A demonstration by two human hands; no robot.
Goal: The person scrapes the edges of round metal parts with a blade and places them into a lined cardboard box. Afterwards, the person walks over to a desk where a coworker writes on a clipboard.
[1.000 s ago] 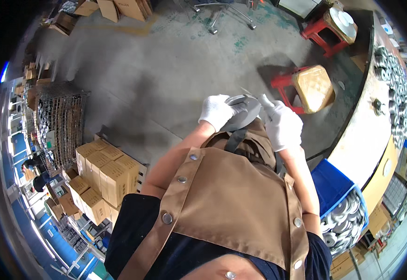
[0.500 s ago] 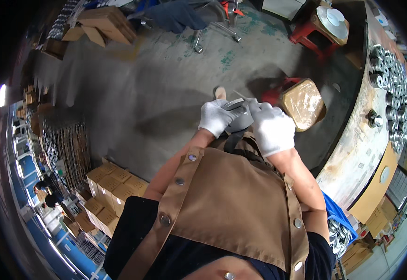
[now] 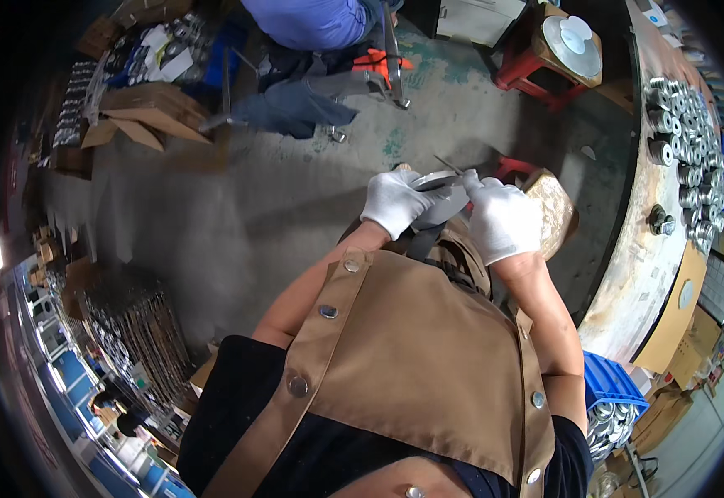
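In front of my apron, my left hand point(image 3: 392, 204), in a white glove, is closed on the edge of a grey, curved metal piece point(image 3: 438, 179); its exact kind is hard to make out. My gloved right hand point(image 3: 505, 219) is closed around a thin, dark, rod-like tool point(image 3: 447, 163), whose tip sticks out up and to the left, just above the metal piece. Both hands are close together, and the right fingers come up against the right side of the piece. My fingers partly cover both things.
At right, a long worktable point(image 3: 623, 257) carries many round metal parts point(image 3: 690, 158). A wrapped stool seat point(image 3: 551, 212) stands beside my right hand. Beyond are a red stool point(image 3: 536, 70) and a person in blue point(image 3: 308, 21). A blue crate point(image 3: 615, 382) of metal parts sits at lower right.
My view has shifted, bringing a person in blue into sight at the top. Both hands keep their hold, sitting slightly further right in the picture, and the tool still points up and left.
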